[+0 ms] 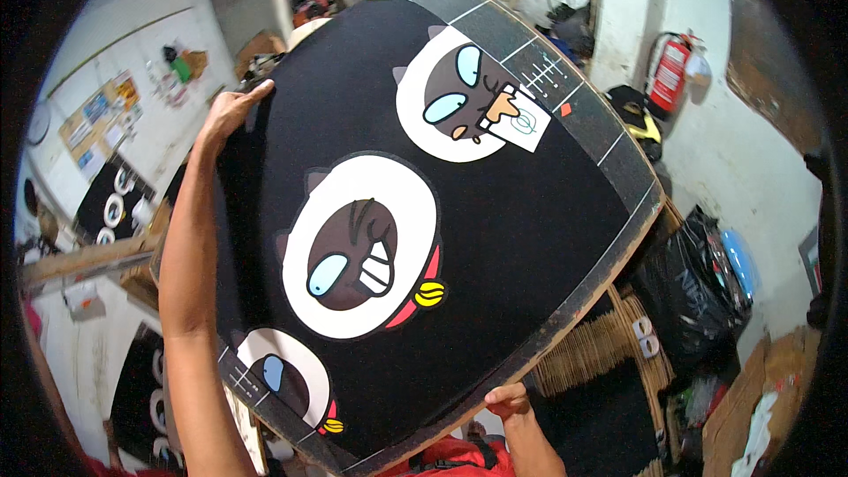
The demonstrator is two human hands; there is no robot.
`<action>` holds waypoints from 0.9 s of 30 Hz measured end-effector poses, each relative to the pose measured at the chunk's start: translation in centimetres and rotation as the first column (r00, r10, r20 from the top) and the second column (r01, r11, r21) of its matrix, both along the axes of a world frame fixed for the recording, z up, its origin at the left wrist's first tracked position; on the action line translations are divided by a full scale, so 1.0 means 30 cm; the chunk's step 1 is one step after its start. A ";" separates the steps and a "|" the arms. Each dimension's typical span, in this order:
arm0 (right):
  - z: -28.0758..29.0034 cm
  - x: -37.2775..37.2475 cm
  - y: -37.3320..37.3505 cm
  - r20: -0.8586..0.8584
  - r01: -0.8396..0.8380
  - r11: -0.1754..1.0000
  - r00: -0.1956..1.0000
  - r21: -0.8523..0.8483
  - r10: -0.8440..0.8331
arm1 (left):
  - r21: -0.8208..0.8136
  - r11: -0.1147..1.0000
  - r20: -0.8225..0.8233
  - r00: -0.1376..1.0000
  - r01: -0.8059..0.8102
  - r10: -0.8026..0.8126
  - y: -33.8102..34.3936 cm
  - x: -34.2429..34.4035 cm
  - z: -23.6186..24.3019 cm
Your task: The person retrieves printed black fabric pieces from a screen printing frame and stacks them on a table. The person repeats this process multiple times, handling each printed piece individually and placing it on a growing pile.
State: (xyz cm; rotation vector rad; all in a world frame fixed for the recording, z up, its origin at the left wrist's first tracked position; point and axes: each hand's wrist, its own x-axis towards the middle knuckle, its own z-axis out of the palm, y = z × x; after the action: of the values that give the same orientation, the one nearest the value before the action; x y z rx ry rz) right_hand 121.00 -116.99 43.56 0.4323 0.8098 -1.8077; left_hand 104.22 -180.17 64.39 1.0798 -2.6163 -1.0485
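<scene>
A large wooden board [609, 296] fills the middle, tilted, with a dark border marked by white lines. Black fabric [521, 247] lies flat over it, printed with three cat faces: the upper cat face [442, 115] beside a cup, the middle cat face [360, 247] with bared teeth, and the lower cat face [287, 375], partly cut off near my forearm. My left hand [237, 111] grips the board's far left edge, thumb on the front and fingers out of sight behind. At the near edge, my right hand [510, 399] is closed round the rim, its thumb on top.
Beneath the board at lower right is a stack of board-like layers [574, 358] with black material. A black plastic bag [693, 287] stands beside it. A red fire extinguisher [669, 75] hangs on the right wall. More printed black panels [115, 203] lie at the left.
</scene>
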 end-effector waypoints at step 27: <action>0.090 -0.013 -0.357 -0.199 -0.444 0.801 0.811 0.401 0.550 | -0.583 0.781 -0.302 0.831 0.226 -0.466 0.338 -0.057 0.133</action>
State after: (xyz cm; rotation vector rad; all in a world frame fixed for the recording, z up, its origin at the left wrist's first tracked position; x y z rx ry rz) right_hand 120.60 -127.69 46.26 0.1207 1.3291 -1.2417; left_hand 102.50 -170.02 68.39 0.1907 -2.5262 -0.4639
